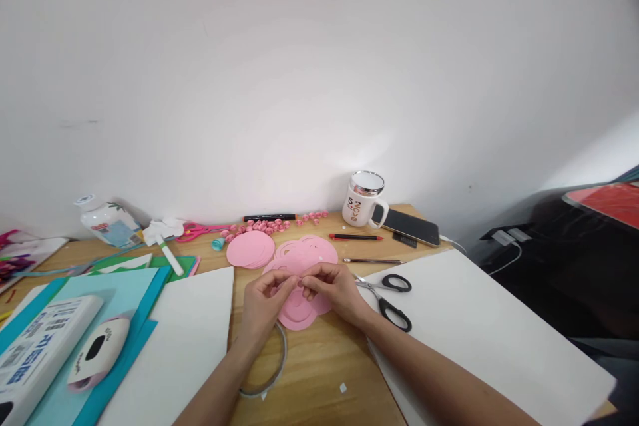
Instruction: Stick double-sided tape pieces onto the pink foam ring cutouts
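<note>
My left hand [267,297] and my right hand [340,291] meet over the middle of the desk, thumbs and forefingers pinched together. What sits between the fingertips is tiny and mostly hidden; I cannot make it out. Under and behind them lie overlapping pink paper pieces with curved cuts [298,317]. A stack of pink paper circles [249,249] is just behind my left hand. Beside my right hand rest black-handled scissors [383,307], their blades partly covered by it. A thin roll of tape [284,351] lies below my left wrist.
Small pink rolled pieces [257,226] line the wall by a marker [269,217]. A white mug [360,205], a phone [407,226], a red-black pen [356,237] and a pencil [374,260] stand right. White board [479,333] covers the right; teal sheets [117,289] lie left.
</note>
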`<state>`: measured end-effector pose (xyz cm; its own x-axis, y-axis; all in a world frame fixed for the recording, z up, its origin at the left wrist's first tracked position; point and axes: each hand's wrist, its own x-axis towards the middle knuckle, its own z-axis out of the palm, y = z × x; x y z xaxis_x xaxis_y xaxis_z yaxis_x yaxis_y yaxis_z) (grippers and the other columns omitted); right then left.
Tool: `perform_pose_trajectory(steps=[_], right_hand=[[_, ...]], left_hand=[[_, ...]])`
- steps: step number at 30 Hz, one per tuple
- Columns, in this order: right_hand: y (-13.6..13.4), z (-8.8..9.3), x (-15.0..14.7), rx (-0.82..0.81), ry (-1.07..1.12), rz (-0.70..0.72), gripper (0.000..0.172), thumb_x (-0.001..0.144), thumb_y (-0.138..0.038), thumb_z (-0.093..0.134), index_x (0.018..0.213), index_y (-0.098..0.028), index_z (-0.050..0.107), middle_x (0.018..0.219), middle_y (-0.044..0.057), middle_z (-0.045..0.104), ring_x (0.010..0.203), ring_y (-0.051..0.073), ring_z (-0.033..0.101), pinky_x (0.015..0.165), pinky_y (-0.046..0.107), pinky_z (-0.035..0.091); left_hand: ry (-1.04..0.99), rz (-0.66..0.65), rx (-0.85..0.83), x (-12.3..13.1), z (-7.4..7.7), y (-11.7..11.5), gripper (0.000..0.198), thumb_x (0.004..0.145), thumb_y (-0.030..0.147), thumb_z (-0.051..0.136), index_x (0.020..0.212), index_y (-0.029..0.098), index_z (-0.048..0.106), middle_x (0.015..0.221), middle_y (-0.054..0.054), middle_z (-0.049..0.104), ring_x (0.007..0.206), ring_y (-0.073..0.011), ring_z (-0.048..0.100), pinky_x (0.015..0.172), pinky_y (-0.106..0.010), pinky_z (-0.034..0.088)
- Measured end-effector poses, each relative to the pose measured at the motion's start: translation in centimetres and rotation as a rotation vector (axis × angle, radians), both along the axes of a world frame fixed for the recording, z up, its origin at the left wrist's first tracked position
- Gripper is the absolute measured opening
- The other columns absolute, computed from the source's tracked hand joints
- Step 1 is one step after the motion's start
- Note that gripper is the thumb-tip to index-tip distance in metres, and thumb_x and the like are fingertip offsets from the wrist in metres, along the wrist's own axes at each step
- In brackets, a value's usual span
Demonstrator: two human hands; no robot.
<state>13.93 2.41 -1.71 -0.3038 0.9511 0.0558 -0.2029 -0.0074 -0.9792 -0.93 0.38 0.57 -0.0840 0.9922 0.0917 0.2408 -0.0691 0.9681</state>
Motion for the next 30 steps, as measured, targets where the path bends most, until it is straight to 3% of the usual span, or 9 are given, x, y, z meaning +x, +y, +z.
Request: perform_pose_trajectory(steps=[4, 9, 16, 30], right_hand=[[0.1, -0.2, 0.0, 0.0, 0.018, -0.036, 0.022, 0.063, -0.035, 0.072, 0.07, -0.014, 0.066, 0.058, 0.001, 0.065, 0.05, 0.01, 0.057, 0.052, 0.024, 0.048], [0.1, -0.5, 0.0, -0.055, 0.131, -0.043, 0.027, 0.059, -0.025, 0.075, 0.083, -0.016, 0.066, 0.078, 0.005, 0.071, 0.071, 0.015, 0.065, 0.07, 0.029, 0.052], [0.0, -0.7, 0.0, -0.076, 0.193, -0.006, 0.031, 0.061, -0.025, 0.074, 0.089, -0.016, 0.065, 0.085, 0.007, 0.071, 0.073, 0.017, 0.067, 0.073, 0.032, 0.053], [0.0, -0.5, 0.0, -0.121, 0.201, -0.044, 0.039, 0.059, -0.028, 0.076, 0.094, -0.015, 0.062, 0.07, 0.005, 0.072, 0.067, 0.019, 0.068, 0.069, 0.035, 0.055]], left_hand=[[-0.008, -0.006, -0.002, 0.0, 0.1, 0.0, 0.018, 0.068, 0.032, 0.062, 0.065, 0.015, 0.068, 0.065, -0.004, 0.069, 0.063, -0.0173, 0.06, 0.059, -0.025, 0.047], [-0.034, -0.023, -0.027, -0.1, 0.0, 0.0, 0.018, 0.068, 0.033, 0.062, 0.066, 0.016, 0.068, 0.068, -0.005, 0.069, 0.066, -0.0176, 0.061, 0.061, -0.025, 0.047], [-0.044, -0.019, -0.051, -0.2, -0.3, 0.2, 0.018, 0.067, 0.032, 0.063, 0.065, 0.015, 0.069, 0.067, -0.004, 0.069, 0.064, -0.017, 0.061, 0.06, -0.025, 0.047], [-0.047, -0.005, -0.03, -0.5, -0.7, 0.3, 0.021, 0.069, 0.032, 0.063, 0.077, 0.015, 0.071, 0.073, -0.006, 0.071, 0.069, -0.0185, 0.063, 0.065, -0.027, 0.049]])
